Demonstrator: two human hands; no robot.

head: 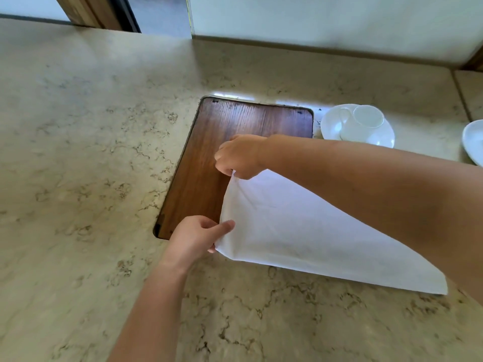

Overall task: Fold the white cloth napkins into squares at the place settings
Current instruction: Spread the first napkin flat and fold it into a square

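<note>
Fingers of two hands on one napkin

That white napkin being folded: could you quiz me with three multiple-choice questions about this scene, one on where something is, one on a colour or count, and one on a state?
1. Where does the cup stand?
A. on a saucer beyond the wooden board
B. on the napkin
C. on the floor

2. What colour is the board?
A. white
B. dark brown
C. blue

3. How is the napkin held?
A. by neither hand
B. by one hand only
C. pinched by both hands along its left edge

Answers: 1 A, it sits on the white saucer; 2 B, brown wood grain shows; 3 C, the left hand and right hand each grip a corner.
</note>
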